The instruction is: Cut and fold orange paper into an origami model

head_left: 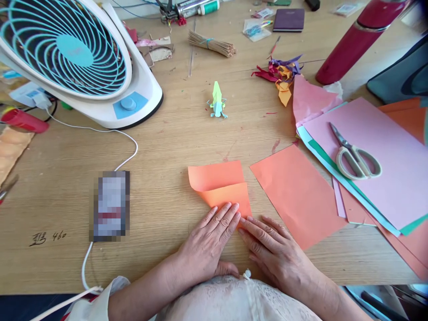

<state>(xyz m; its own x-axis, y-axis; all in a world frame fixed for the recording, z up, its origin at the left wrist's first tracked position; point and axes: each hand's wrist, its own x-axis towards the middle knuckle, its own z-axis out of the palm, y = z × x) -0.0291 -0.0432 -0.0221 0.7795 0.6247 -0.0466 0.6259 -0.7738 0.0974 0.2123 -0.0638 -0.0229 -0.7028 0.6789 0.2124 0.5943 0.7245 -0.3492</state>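
Observation:
A small sheet of orange paper [219, 176] lies on the table in front of me, its near side curled over toward the far side. My left hand [210, 240] rests flat on the folded-over part, fingers stretched out and hiding its near edge. My right hand [277, 249] lies beside it, fingertips touching the paper's near right corner, fingers extended. Right of this paper is a larger orange sheet [297, 196], lying flat. Farther back stands a small folded green and blue paper figure [217, 100].
A white fan [143, 98] stands at the back left, with a phone [110, 205] and white cable nearby. At right, scissors [356, 156] lie on stacked coloured paper [377, 129]. Behind are folded paper pieces [284, 73], a red flask [351, 44] and bundled sticks [212, 43].

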